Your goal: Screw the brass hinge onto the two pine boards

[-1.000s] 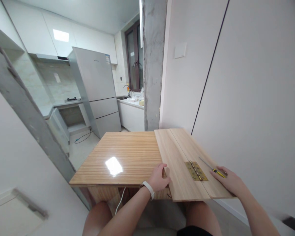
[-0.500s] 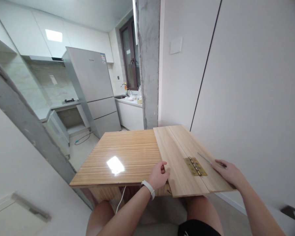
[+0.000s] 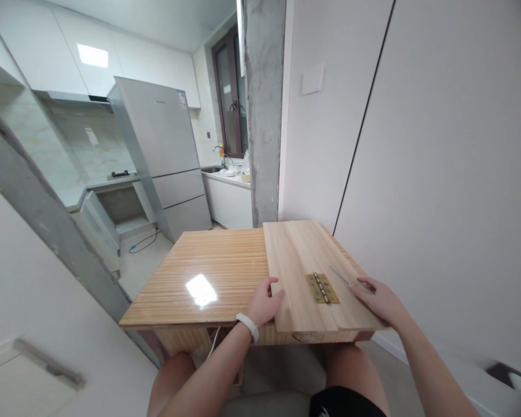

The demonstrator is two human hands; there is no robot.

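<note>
Two pale wooden boards [image 3: 292, 249] lie side by side on the right part of a glossy striped table [image 3: 226, 255]. A brass hinge [image 3: 322, 288] lies flat across the seam between them, with screws in its leaves. My left hand [image 3: 264, 301], fingers curled, grips the left board's near left edge. My right hand [image 3: 375, 296] rests on the right board's outer edge with fingers closed around a screwdriver [image 3: 339, 274]. Its thin shaft points toward the far left over the board; the handle is mostly hidden in the hand.
A white wall [image 3: 438, 174] rises close to the table's right side, and a grey pillar [image 3: 264, 116] stands beyond it. Further off are a fridge [image 3: 156, 127] and a sink counter [image 3: 228, 194]. A white cable [image 3: 214, 343] hangs below the table's front.
The hinged boards have slid left and away from me, so their near edge overhangs the table less. Both hands moved along with them, the screwdriver still in my right hand.
</note>
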